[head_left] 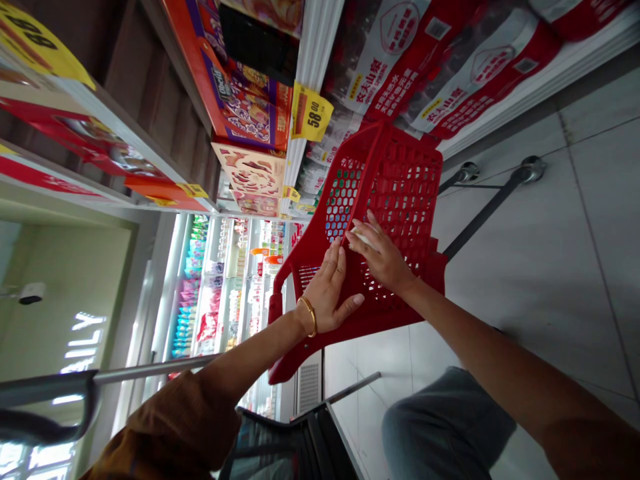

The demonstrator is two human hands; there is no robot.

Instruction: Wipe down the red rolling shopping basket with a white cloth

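Both your hands over the red cart, mid-view.
Your left hand lies flat-open, thumb spread, gripping nothing; your right hand, at 2 o'clock from it, is half-curled over a white patch, and you can't tell if it grips. Labelled bottles stand at the cart's 1 o'clock, the 58.00 price tag at 11.

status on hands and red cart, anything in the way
Left hand open; right hand grip unclear; both at red cart. Bottle packs close beside it, contact unclear.
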